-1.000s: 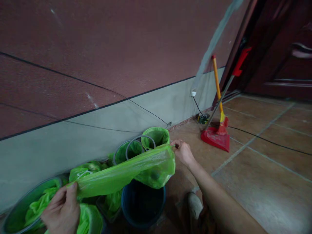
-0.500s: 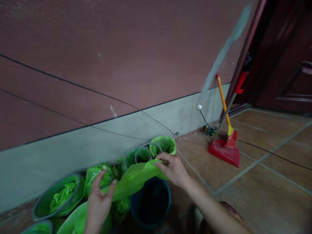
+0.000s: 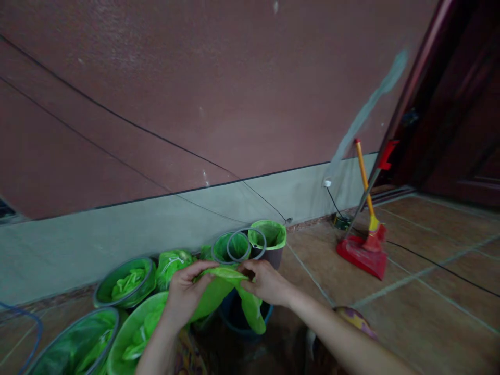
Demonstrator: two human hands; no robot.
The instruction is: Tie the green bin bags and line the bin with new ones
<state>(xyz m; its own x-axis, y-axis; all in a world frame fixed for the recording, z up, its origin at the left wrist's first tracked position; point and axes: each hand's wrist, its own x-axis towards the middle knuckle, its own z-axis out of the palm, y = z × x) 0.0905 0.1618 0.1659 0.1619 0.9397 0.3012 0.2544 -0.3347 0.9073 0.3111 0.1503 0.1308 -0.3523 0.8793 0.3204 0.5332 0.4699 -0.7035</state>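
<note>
A thin green plastic bag (image 3: pixel 213 296) is stretched between my two hands, its loose end hanging down on the right. My left hand (image 3: pixel 188 289) pinches one part of its edge, and my right hand (image 3: pixel 265 281) grips the edge a short way to the right. Below the bag stands a dark blue bucket (image 3: pixel 233 312), partly hidden by the bag. Just behind my right hand is a loose grey ring (image 3: pixel 264 244), leaning over a bin lined with green plastic (image 3: pixel 225 247). Another lined bin (image 3: pixel 273 237) stands beside it near the wall.
Several green-lined tubs, among them a grey-rimmed tub (image 3: pixel 102 298) and a pale green basin (image 3: pixel 114 346), stand to the left. A tied green bag (image 3: pixel 172 265) lies among them. On the right, a red dustpan (image 3: pixel 361 255) and a yellow-handled broom (image 3: pixel 363 172) lean near the door. A black cable (image 3: pixel 441 255) crosses the floor.
My left hand has moved right and up, closer to my right hand, and now grips the bag. The bag has gone from spread out to bunched, with an end drooping. The view has shifted left.
</note>
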